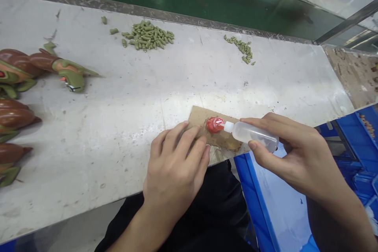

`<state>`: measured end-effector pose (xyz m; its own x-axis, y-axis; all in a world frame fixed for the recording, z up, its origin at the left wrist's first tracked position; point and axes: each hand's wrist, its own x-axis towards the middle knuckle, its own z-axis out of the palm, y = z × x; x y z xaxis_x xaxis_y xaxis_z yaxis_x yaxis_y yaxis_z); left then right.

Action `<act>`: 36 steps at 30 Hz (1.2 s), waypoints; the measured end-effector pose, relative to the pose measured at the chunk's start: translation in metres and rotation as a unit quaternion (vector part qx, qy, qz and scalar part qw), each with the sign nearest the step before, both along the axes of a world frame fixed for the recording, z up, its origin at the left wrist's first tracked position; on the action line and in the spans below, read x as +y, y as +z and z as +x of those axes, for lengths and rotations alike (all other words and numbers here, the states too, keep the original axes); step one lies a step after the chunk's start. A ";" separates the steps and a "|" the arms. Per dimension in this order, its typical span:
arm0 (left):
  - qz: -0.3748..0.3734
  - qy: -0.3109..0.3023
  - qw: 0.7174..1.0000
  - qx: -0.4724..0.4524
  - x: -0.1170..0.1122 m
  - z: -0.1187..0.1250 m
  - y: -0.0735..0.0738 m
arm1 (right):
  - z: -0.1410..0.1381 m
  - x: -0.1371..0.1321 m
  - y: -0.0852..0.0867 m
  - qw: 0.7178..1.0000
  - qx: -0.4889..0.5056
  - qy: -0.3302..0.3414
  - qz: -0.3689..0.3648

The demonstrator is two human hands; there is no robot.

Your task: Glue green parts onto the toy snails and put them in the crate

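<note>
A small clear squeeze bottle (254, 136) with a white nozzle is tilted sideways in my right hand (295, 153), pinched between thumb and fingers. Its tip meets a glossy red piece (215, 125), shaped like a small cap or cup, on a brown cardboard piece (203, 115). My left hand (178, 161) lies palm down over the cardboard's left edge, fingers stretched forward and slightly bent, close to the red piece. What lies under its fingertips is hidden.
Two piles of small green pegs, a larger one (149, 36) and a smaller one (243, 48), lie along the table's far side. Brown-and-green toy figures (69, 76) lie at the left. Blue bins (255, 201) stand below the near edge at the right.
</note>
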<state>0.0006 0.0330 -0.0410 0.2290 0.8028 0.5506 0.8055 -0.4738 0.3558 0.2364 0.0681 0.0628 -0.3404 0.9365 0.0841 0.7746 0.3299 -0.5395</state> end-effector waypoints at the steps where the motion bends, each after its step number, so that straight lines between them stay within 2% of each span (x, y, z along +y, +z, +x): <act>1: 0.000 0.000 1.000 0.001 0.000 0.000 0.000 | 0.001 0.000 -0.001 1.000 0.007 -0.004 -0.003; 8: -0.006 -0.001 1.000 -0.006 0.000 0.000 0.001 | 0.008 -0.003 -0.015 0.993 0.102 -0.053 -0.032; 14: 0.007 0.011 1.000 -0.011 0.000 0.001 -0.001 | 0.018 -0.004 -0.043 0.955 0.274 -0.099 -0.044; 19: 0.015 0.015 1.000 -0.008 -0.002 -0.001 -0.002 | 0.025 0.010 -0.067 0.935 0.325 -0.141 0.004; 22: 0.022 0.021 1.000 0.005 -0.002 -0.003 -0.005 | 0.032 0.032 -0.078 0.929 0.321 -0.166 0.078; 27: 0.026 0.028 0.999 0.009 -0.001 -0.005 -0.008 | 0.051 0.079 -0.092 0.934 0.190 -0.252 0.169; 31: 0.013 0.041 0.999 0.009 -0.002 -0.004 -0.008 | 0.063 0.100 -0.102 0.935 0.153 -0.282 0.152; 36: -0.010 0.054 0.997 -0.048 -0.009 0.005 -0.004 | 0.060 0.097 -0.098 0.923 0.166 -0.326 0.117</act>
<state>0.0054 0.0241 -0.0445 0.0883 0.8312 0.5488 0.8131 -0.3785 0.4423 0.2969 0.1651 -0.0352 0.3698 0.8763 0.3086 0.6550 -0.0103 -0.7555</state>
